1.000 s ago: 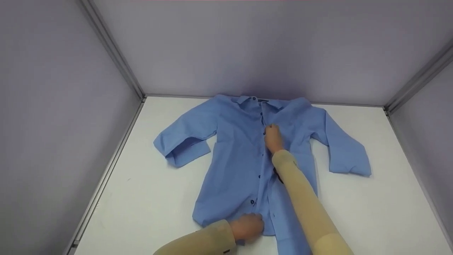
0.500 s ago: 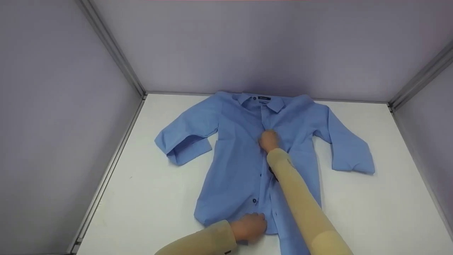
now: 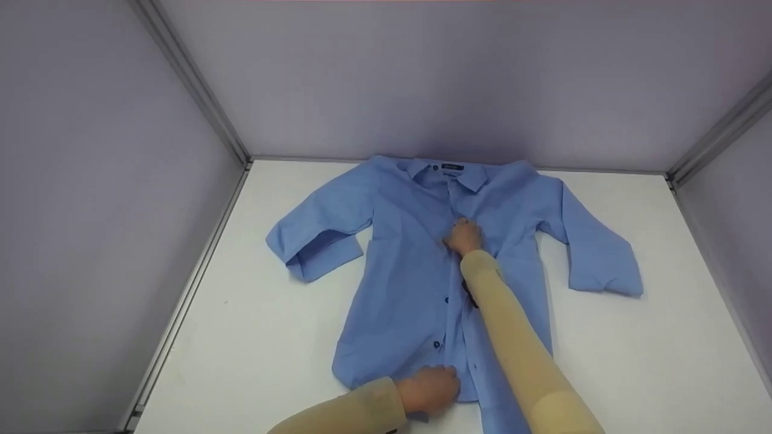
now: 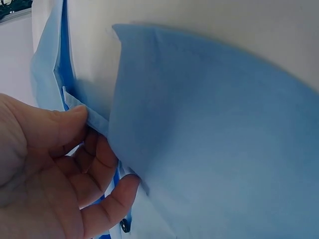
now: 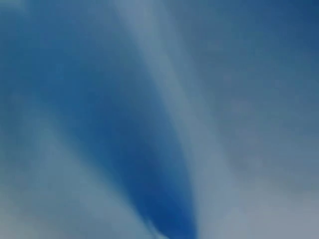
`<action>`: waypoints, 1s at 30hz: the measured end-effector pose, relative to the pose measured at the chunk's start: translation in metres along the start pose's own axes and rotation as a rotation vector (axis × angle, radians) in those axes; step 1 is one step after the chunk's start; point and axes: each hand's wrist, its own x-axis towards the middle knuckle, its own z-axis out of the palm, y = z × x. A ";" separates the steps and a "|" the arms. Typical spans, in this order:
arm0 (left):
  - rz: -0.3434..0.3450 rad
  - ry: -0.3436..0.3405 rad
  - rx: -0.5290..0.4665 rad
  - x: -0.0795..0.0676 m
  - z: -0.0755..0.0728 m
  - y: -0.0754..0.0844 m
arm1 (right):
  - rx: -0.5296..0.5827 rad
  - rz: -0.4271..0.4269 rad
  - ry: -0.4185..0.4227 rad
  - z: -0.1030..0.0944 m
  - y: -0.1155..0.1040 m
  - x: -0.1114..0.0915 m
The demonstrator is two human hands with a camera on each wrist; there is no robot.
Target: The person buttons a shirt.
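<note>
A light blue button-up shirt point(image 3: 401, 265) lies front up, its collar point(image 3: 472, 176) toward the back wall and both sleeves out to the sides. Low on the front opening, my left hand point(image 3: 431, 389) grips the shirt at the hem. The left wrist view shows the thumb point(image 4: 62, 124) and curled fingers pinching a narrow strip of the cloth edge. My right hand point(image 3: 464, 237) rests on the front opening at chest height, thumb spread away from the fingers. Dark buttons point(image 3: 436, 344) run down the opening. Only blurred blue cloth point(image 5: 149, 149) shows in the right wrist view.
The white table point(image 3: 253, 349) carries the shirt. Grey panels stand around it, with a back wall point(image 3: 422, 78) close behind the collar and metal rails point(image 3: 187, 301) along the edges. The left sleeve in view point(image 3: 316, 241) is bent with its cuff gaping.
My right hand has shifted slightly down the front opening, and its fingers have spread from a fist. The collar now lies folded outward, baring the label. My left hand keeps its grip at the hem.
</note>
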 end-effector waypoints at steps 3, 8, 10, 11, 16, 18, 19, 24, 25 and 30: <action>0.018 0.004 -0.019 0.002 0.002 0.000 | 0.035 0.013 -0.006 -0.001 0.004 0.001; 0.029 0.020 0.014 0.003 0.005 0.001 | 0.079 0.098 -0.011 -0.002 0.009 0.004; 0.025 0.017 0.030 0.003 0.005 0.001 | 0.079 0.135 0.009 -0.002 0.011 0.005; 0.021 0.016 0.034 0.003 0.004 0.000 | 0.068 0.139 0.023 -0.001 0.012 0.006; 0.018 -0.008 -0.012 0.004 0.003 -0.003 | -0.009 -0.006 0.144 0.002 0.010 0.007; 0.027 -0.007 -0.027 0.004 0.003 -0.003 | -0.017 -0.078 0.193 0.002 0.007 0.006; 0.033 -0.005 -0.031 0.003 0.002 -0.003 | -0.009 -0.100 0.217 0.002 0.005 0.007; 0.036 -0.024 -0.051 0.002 0.001 -0.004 | -0.036 -0.230 0.294 0.019 0.019 0.029; 0.036 -0.031 -0.056 0.002 0.001 -0.004 | -0.058 -0.263 0.314 0.033 0.033 0.046; 0.037 -0.043 -0.069 0.002 0.002 -0.005 | -0.076 -0.289 0.256 0.102 0.105 0.132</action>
